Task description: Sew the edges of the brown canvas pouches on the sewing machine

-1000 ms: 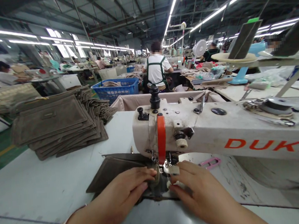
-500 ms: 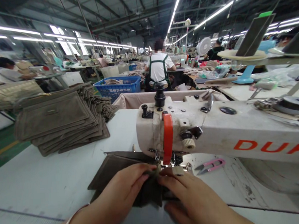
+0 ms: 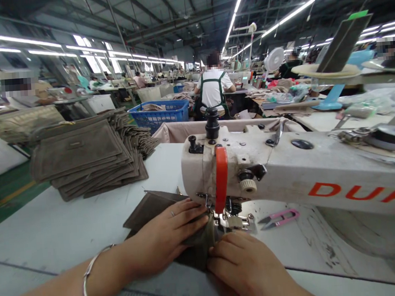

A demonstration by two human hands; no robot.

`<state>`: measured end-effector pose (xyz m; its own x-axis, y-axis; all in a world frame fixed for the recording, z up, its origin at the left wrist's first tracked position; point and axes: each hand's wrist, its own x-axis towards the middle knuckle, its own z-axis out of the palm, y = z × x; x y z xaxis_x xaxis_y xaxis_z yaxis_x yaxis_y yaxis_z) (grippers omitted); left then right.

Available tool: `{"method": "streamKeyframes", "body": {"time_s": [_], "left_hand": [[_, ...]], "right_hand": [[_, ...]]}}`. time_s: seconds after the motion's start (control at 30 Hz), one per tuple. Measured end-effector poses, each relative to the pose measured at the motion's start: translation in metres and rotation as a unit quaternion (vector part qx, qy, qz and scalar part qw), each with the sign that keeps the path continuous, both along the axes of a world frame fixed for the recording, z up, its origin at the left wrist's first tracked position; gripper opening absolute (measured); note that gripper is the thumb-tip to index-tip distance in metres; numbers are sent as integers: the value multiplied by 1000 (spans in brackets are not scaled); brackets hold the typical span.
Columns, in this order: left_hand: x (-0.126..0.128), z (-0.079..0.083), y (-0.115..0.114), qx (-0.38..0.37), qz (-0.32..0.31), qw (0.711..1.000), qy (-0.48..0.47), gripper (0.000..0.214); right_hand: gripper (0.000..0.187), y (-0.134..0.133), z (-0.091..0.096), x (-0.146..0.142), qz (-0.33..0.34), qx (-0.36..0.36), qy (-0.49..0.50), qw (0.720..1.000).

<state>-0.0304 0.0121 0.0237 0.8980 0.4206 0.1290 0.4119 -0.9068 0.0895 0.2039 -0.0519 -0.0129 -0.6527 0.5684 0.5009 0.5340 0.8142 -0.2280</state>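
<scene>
A dark grey-brown fabric piece [image 3: 196, 252], folded or layered, lies under the sewing machine's needle area, its far corner sticking out to the left. My left hand [image 3: 166, 233] rests flat on top of it with the fingers stretched towards the presser foot [image 3: 219, 223]. At the fabric's near right edge, my right hand [image 3: 242, 262] is closed, with the edge pinched between thumb and curled fingers. The white sewing machine [image 3: 273, 160] stands over the work, an orange guard [image 3: 221, 180] hanging in front of its needle. My right hand hides part of the fabric edge.
Pink thread snips [image 3: 280, 218] lie on the machine bed, right of the presser foot. A stack of similar fabric pieces [image 3: 83, 156] stands at the table's left. Behind are a blue basket [image 3: 159, 114] and a seated person [image 3: 213, 88]. A thread cone [image 3: 344, 43] stands at right.
My left hand has flattened out over the fabric, its fingers now extended. The right hand has drawn back from the presser foot to the fabric's near edge. The view has shifted slightly.
</scene>
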Motion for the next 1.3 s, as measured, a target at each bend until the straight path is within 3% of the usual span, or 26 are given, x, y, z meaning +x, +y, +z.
{"method": "streamKeyframes", "body": {"time_s": [0.23,0.63,0.8,1.03,1.13,1.3], "left_hand": [[19,-5,-30,21,-15,999,25,50],[20,-9,-14,-1,-27,1000,5,41],[23,-12,-10,22,-39,999,-17,35],[17,-21,-19,23,-51,989,-135,23],[14,-26,-17,20,-68,987,-142,23],[12,-27,-16,-43,-27,987,-152,20]], "right_hand": [[11,-1,1,0,10,28,-10,999],[22,-1,-6,4,10,-8,13,1000],[23,0,-5,1,-1,-19,26,999],[19,3,19,19,3,-117,49,992],[20,5,28,27,-18,-138,32,990],[23,4,25,26,-32,-149,-6,988]]}}
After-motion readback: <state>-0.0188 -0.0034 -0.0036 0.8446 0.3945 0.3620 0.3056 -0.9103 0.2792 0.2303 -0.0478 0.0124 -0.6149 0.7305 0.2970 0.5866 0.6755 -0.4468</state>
